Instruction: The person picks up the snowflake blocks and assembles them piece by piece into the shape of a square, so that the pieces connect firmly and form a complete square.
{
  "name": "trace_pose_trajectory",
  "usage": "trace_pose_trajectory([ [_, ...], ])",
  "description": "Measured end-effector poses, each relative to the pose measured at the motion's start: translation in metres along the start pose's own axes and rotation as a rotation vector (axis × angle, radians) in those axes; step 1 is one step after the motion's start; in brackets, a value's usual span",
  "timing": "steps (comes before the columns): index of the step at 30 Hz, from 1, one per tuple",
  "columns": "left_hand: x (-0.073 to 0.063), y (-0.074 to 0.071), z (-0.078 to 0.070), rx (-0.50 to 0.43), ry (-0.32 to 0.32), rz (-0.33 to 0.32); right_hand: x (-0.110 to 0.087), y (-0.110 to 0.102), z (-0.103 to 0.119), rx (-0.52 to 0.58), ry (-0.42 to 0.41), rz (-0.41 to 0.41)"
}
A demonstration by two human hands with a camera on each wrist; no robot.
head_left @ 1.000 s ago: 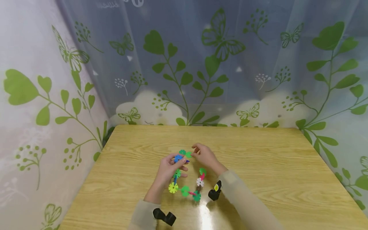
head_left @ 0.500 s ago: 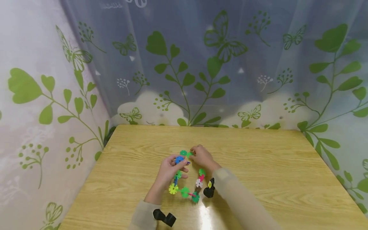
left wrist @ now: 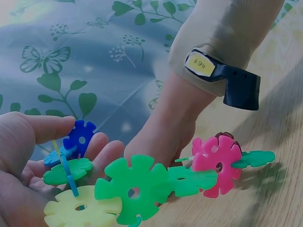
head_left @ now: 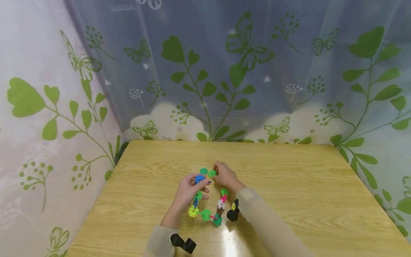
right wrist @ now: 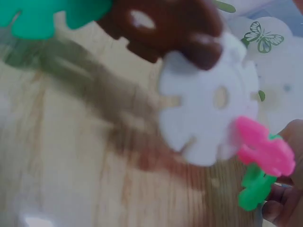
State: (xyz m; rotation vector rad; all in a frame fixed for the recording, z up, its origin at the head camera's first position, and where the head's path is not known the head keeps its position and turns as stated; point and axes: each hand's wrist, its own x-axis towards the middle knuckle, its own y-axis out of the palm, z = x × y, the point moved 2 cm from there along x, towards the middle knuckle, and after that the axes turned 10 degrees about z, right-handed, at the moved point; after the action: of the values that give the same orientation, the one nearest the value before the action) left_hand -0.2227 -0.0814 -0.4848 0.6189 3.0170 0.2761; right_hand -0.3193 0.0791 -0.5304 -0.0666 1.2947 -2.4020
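Observation:
A string of interlocked notched plastic snowflake discs hangs from my left hand (head_left: 189, 188), curving round to the right. My left thumb and fingers pinch a blue disc (head_left: 199, 179) near its upper end. Beyond it is a dark green disc (head_left: 203, 171), then a bright green disc (head_left: 212, 173), whose edge the fingers of my right hand (head_left: 227, 175) pinch. Lower in the string are a yellow disc (left wrist: 78, 205), a green disc (left wrist: 132, 189) and a pink disc (right wrist: 265, 149). A white disc (right wrist: 213, 101) joins a brown disc (right wrist: 156, 28). My right fingertips are partly hidden.
The string is over a wood-grain table (head_left: 289, 178). A patterned curtain (head_left: 205, 71) stands behind the table and along its sides. Black wrist cameras, on the left sleeve (head_left: 158, 239) and right sleeve (head_left: 266, 221), stick out close to the string.
My right hand and forearm have moved slightly left. The bright green disc at its fingertips has turned to show more of its face. My left hand keeps its pinch.

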Motion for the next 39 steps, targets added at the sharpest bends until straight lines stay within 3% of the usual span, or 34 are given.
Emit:
trace_pose_trajectory([
  [6,-0.001,0.0,0.0,-0.014,0.001,-0.01,-0.005,0.001,-0.004,0.142,0.002,-0.051],
  [18,0.0,-0.002,0.0,-0.03,0.006,-0.025,-0.03,-0.014,0.013,0.474,-0.105,-0.135],
  [29,0.0,-0.001,-0.004,-0.031,0.022,-0.037,-0.068,-0.031,0.038,0.692,-0.227,-0.101],
  [39,0.001,-0.001,-0.003,-0.037,0.025,-0.048,-0.087,-0.031,0.039,0.788,-0.17,-0.124],
])
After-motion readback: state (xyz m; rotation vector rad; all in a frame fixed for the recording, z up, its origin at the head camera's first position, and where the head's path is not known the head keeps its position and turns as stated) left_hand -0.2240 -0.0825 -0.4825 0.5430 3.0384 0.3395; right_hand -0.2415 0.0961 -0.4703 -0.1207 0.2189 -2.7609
